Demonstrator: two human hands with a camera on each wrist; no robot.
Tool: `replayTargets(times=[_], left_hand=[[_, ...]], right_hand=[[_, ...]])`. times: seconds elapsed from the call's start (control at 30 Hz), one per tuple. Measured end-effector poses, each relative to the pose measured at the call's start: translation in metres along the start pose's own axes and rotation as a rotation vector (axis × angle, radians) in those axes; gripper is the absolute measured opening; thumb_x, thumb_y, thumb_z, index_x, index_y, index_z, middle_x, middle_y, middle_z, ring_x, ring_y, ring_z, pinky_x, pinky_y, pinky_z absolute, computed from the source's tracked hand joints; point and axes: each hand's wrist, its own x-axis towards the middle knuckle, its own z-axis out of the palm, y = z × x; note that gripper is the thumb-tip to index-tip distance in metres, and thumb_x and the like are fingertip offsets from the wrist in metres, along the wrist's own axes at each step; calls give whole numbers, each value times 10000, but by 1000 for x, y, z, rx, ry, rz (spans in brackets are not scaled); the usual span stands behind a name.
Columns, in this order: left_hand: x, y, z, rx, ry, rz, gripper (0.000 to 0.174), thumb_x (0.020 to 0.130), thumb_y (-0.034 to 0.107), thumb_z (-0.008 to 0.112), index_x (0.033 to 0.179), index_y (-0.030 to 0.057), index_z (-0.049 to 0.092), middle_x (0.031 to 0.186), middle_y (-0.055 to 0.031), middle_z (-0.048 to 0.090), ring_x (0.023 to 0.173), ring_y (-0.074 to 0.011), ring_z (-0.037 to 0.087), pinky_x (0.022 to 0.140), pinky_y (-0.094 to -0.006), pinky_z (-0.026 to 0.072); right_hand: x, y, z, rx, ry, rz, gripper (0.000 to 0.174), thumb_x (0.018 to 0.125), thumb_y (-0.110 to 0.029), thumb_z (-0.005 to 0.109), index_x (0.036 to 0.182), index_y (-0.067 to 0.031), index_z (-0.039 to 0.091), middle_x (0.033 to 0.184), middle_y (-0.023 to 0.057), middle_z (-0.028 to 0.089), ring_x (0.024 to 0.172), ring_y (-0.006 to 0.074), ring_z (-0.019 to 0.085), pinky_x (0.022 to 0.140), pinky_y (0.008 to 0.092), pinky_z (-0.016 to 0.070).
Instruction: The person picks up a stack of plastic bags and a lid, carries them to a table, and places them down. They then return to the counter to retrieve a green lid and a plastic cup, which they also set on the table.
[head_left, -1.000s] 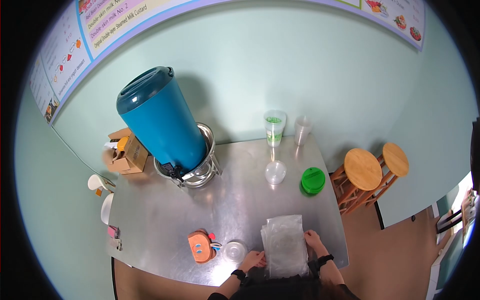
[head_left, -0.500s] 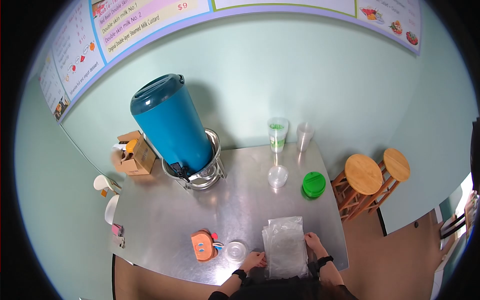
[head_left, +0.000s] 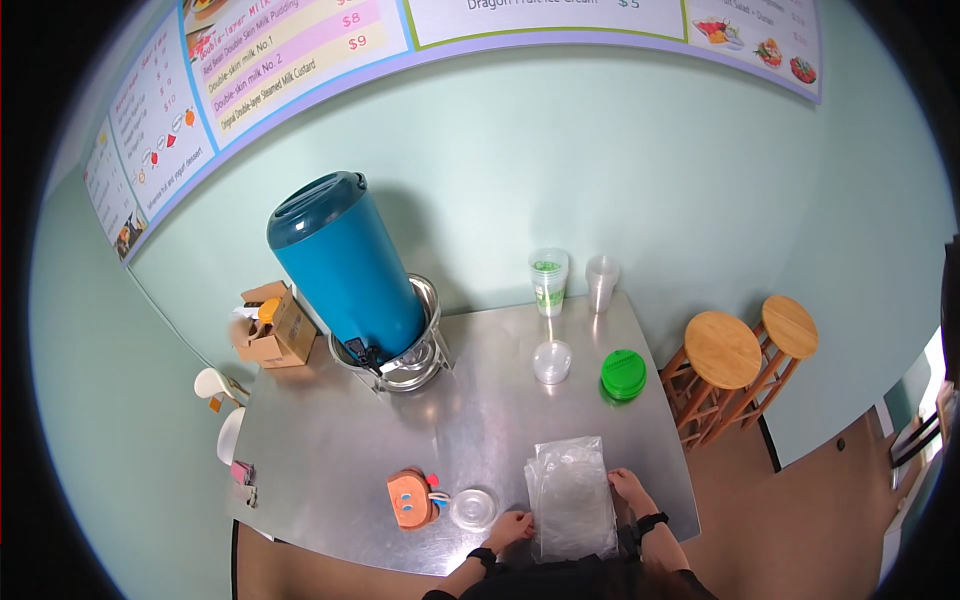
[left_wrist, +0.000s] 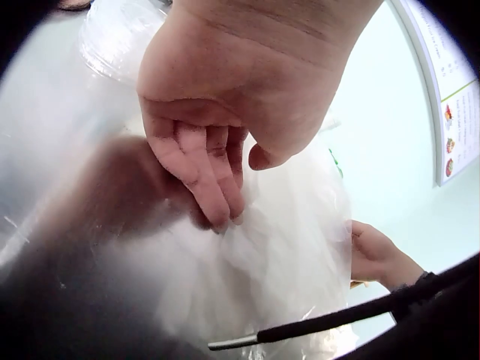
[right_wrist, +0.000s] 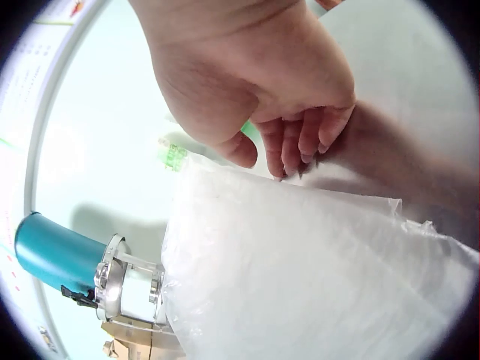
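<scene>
A stack of clear plastic bags (head_left: 572,500) lies flat at the table's front edge, between the two hands. My left hand (head_left: 512,528) is at the stack's left edge; in the left wrist view the fingertips of this hand (left_wrist: 225,97) touch down beside the plastic (left_wrist: 277,247), fingers loosely bent. On the stack's right side is my right hand (head_left: 628,486). The right wrist view shows that hand (right_wrist: 262,82) with fingers hanging loosely bent at the edge of the bags (right_wrist: 285,255), thumb apart from them. Neither hand visibly grips anything.
Left of my left hand are a clear round lid stack (head_left: 473,509) and a brown pouch (head_left: 411,499). Farther back stand a green lid stack (head_left: 624,375), a clear lid (head_left: 552,362), cups (head_left: 549,284) and a blue dispenser (head_left: 350,275). Wooden stools (head_left: 722,349) are at right.
The head view has tilted slightly upward, so the wall menu shows more and the back items sit lower in view. Hands and bags have stayed nearly in place.
</scene>
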Motion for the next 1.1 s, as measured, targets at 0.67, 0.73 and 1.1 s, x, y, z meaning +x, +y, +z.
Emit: replayTargets(times=[0.67, 0.73, 1.1], left_hand=[[-6, 7, 3, 90, 64, 40, 314, 849, 253, 451, 818, -45, 545, 725, -110, 606, 630, -172, 603, 594, -272, 488], [0, 0, 2, 68, 58, 37, 311, 853, 246, 440, 827, -44, 550, 729, -112, 608, 637, -176, 607, 599, -275, 492], [0, 1, 2, 60, 60, 18, 308, 868, 235, 411, 826, -37, 550, 723, -108, 606, 628, -184, 603, 596, -282, 493]], right_hand=[[4, 8, 3, -11, 17, -33, 206, 782, -142, 505, 884, 16, 589, 840, 80, 610, 782, 157, 557, 715, 277, 442], [4, 8, 2, -5, 8, -36, 200, 783, -138, 504, 883, 14, 587, 835, 78, 608, 778, 155, 556, 713, 276, 442], [-4, -4, -2, 10, -16, -31, 200, 789, -142, 497, 892, 8, 581, 838, 70, 601, 782, 150, 550, 718, 269, 438]])
